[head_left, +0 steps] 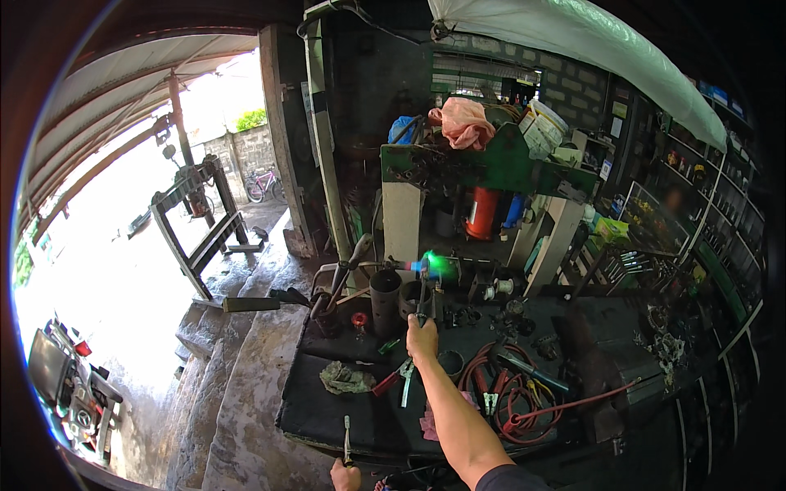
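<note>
Stretched out over the dark workbench (344, 413), my right hand (422, 342) is closed round a long dark-handled tool (422, 304) that looks like a soldering iron. Its upper end meets a blue and green flame (434, 264), whose glare hides the tip. The flame comes from a torch nozzle (395, 264) at the back of the bench. Low in the picture, beside the bench's front edge, my left hand (345, 475) is closed on a thin upright brush-like tool (347, 434) with a pale head. Pliers with red grips (404, 380) lie just below my right hand.
Dark metal cylinders (384, 301) stand near the flame. Coiled red cables (532, 424) with clamps lie right of my forearm. A crumpled grey rag (346, 378) rests on the left. Beyond are a green metal frame (508, 168) and an orange-red cylinder (481, 214).
</note>
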A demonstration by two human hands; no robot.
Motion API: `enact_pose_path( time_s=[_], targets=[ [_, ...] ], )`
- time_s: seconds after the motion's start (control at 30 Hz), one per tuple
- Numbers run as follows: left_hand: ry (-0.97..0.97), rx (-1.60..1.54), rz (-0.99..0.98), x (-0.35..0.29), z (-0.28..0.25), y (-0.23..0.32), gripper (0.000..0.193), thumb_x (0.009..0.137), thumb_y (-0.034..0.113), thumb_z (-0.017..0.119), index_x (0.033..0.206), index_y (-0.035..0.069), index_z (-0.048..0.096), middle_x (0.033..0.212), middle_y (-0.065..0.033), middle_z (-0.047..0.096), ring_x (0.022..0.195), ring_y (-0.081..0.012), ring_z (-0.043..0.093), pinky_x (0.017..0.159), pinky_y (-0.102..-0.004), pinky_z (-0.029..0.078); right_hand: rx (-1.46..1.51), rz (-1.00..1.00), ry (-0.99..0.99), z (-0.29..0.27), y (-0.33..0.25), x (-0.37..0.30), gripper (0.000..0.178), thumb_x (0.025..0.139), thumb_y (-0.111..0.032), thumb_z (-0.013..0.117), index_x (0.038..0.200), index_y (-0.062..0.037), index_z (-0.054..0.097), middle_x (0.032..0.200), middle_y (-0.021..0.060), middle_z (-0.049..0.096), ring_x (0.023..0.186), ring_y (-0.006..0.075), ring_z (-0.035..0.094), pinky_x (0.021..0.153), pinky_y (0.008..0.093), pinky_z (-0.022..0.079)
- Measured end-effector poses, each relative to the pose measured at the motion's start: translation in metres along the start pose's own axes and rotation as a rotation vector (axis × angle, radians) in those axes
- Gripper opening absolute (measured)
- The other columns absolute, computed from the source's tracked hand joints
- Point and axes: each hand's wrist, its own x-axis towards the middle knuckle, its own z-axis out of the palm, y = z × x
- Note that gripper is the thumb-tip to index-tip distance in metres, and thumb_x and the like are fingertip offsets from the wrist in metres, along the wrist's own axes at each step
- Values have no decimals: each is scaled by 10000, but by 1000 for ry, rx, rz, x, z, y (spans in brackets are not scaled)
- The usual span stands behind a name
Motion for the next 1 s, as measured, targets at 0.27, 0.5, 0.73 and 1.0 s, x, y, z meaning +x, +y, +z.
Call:
enact_pose_path(
  time_s=[0.27,0.5,0.73,1.0],
  targets=[
    [-14,-86,105,7,6,-17,228,852,99,545,985,-42,664,870,-259,700,835,-423,643,791,-471,506,4,-20,-13,1,1,2,373,1022,-348,643,1175,-13,583,657,86,585,416,204,536,400,379,403],
    [65,-117,129,-3,10,-15,174,864,82,527,939,-23,643,827,-241,680,780,-425,610,747,-485,497,17,-20,-5,1,2,2,393,1019,-340,646,1209,-1,584,664,90,594,417,200,538,400,378,404],
    [72,-187,169,2,13,-23,178,856,89,535,939,-24,645,832,-255,676,797,-447,617,753,-493,502,8,-12,-11,0,3,3,403,1015,-341,649,1213,4,581,675,94,602,425,197,545,401,379,404],
    [32,-74,219,17,18,-45,201,842,90,539,954,-42,641,866,-270,678,847,-480,621,787,-507,511,18,-4,-16,-3,-5,-1,404,1015,-347,650,1208,1,582,656,82,589,420,195,537,401,377,399]
  ],
)
